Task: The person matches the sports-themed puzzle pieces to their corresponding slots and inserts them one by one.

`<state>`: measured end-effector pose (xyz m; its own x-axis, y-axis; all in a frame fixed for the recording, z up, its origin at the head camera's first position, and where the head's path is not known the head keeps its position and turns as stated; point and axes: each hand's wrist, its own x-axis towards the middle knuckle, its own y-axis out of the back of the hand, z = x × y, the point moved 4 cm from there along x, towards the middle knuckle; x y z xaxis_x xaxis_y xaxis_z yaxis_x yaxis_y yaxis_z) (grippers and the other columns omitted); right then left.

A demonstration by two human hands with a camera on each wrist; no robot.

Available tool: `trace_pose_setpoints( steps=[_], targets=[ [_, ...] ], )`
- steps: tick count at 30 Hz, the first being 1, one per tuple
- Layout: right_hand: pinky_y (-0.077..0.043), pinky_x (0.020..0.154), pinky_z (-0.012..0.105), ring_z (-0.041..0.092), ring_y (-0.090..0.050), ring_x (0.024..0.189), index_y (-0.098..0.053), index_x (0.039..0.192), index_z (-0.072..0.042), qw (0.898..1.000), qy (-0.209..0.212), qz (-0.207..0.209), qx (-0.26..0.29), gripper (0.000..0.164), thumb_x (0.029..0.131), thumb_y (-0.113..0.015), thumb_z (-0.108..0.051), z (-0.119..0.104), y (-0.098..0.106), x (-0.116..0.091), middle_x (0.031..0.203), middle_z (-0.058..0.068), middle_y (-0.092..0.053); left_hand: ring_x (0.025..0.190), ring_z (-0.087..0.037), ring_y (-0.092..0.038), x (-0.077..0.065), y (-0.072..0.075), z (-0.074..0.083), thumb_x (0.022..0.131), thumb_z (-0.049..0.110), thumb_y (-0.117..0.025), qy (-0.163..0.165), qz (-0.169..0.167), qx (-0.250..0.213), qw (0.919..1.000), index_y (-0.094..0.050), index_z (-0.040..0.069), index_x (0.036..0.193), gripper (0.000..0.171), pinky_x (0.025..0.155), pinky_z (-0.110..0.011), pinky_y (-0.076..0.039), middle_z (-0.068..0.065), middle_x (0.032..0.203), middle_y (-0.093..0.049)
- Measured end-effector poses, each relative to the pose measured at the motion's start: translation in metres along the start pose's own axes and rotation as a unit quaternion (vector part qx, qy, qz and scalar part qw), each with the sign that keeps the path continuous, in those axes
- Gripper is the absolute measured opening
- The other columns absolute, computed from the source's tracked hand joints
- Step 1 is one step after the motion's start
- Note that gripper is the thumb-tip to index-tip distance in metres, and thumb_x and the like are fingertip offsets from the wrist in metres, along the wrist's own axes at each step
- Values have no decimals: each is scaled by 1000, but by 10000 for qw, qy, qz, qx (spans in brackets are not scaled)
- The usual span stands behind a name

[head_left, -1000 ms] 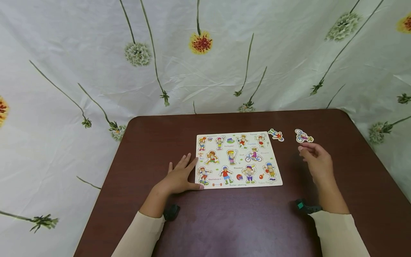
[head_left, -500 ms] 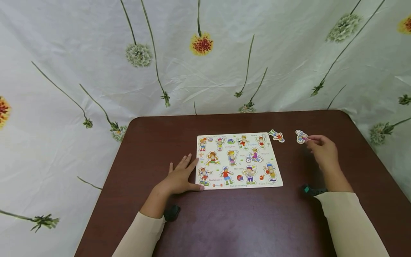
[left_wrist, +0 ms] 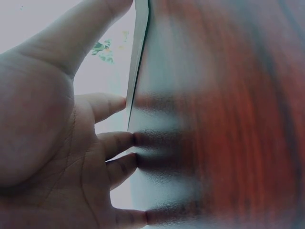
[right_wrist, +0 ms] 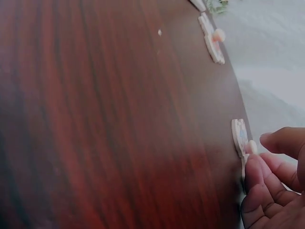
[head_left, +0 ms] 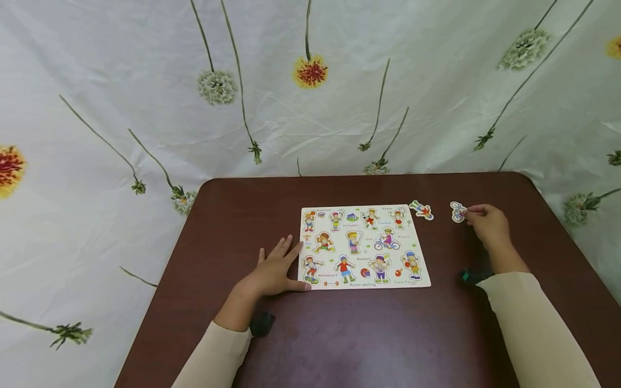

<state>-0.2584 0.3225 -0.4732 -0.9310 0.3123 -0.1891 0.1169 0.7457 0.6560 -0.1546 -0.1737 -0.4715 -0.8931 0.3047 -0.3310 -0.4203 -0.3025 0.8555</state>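
A white puzzle board with printed sports figures lies flat on the table. My left hand is spread at the board's left side, its thumb at the near left corner and a fingertip at the left edge. On the right, my right hand has its fingertips at a puzzle piece with a bicycle on it, covering part of it. In the right wrist view the piece's knob sits by the thumb and curled fingers. Another puzzle piece lies loose by the board's far right corner.
The dark brown table has rounded far corners. Directly behind its far edge hangs a white cloth printed with flowers. In the right wrist view the other loose piece shows a raised knob.
My right hand has reached forward to the bicycle piece, and its fingertips now cover the piece's right part. The left hand stays at the board. The head view has shifted slightly.
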Motion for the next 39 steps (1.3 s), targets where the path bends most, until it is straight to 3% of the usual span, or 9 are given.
trace_pose_setpoints(
  steps=[5,12,17,25,39],
  targets=[
    [-44,61,26,10,-59,74,-60,121,1,9988,11,40,-483,48,97,-54,-40,-1,0,6,101,13,-68,154,-27,-3,0,0,1,74,61,-74,0,37,-14,10000,-20,25,156,105,116,-67,3,-7,165,-7],
    [-43,54,25,19,-60,71,-60,111,4,9950,242,66,-968,42,96,-55,-35,-6,-1,11,96,20,-68,154,-26,-2,-1,0,1,75,61,-73,7,12,-2,10000,-17,26,156,104,116,-67,4,-6,165,-5],
    [-41,58,30,29,-58,79,-60,107,5,9932,270,122,-1125,40,96,-54,-34,-6,-1,11,97,23,-64,154,-27,-2,-1,1,2,75,59,-74,-15,18,7,10000,-18,24,156,104,116,-67,2,-6,165,-5],
    [-41,61,33,33,-55,85,-59,109,4,9929,174,159,-1167,40,97,-53,-33,-4,-5,13,106,24,-61,153,-29,-4,-1,0,1,75,60,-74,-15,81,-21,10000,-23,23,155,103,115,-68,2,-9,165,-9],
    [-43,61,30,33,-59,88,-59,115,1,9913,774,259,-1032,43,97,-54,-38,-19,-5,-5,110,23,-62,154,-27,-3,-2,0,2,76,59,-73,-52,43,39,10000,-18,24,156,104,115,-68,4,-7,165,-6]
  ],
)
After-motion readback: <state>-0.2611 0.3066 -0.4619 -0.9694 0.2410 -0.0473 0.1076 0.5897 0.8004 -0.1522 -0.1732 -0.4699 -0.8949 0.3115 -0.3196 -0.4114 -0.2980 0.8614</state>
